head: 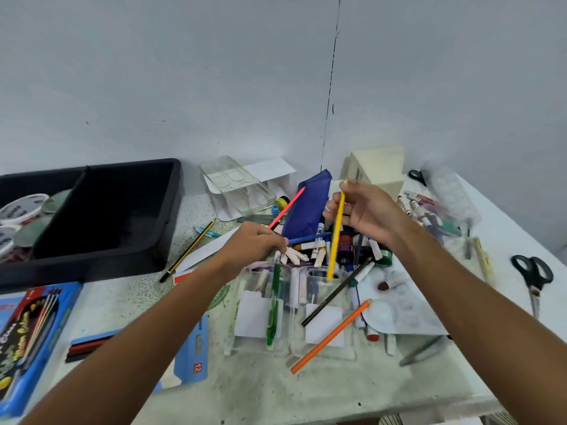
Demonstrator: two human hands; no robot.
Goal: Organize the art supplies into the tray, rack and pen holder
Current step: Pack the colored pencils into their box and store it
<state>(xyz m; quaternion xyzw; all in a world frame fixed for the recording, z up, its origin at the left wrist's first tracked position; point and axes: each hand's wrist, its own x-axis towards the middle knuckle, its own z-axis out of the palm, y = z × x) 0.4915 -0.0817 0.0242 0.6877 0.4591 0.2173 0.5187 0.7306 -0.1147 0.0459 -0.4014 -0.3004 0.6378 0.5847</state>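
My right hand [366, 214] pinches a yellow pencil [335, 237] near its top; the pencil hangs almost upright with its lower tip at the opening of the right clear pen holder [322, 317]. My left hand [256, 245] grips a pink-red pencil [287, 208] that points up and to the right, and a blue pencil [306, 239] sticks out to the right of its fingers. The left clear pen holder [260, 305] has a green pen [273, 308] in it. A black tray [165, 228] sits at the left.
A heap of markers [346, 240] and a blue pouch [310, 207] lies behind the holders. An orange pencil [331, 335] and a black pencil [336, 294] lean on the right holder. Scissors [534, 277] lie far right, a blue pencil box [27, 335] at the near left.
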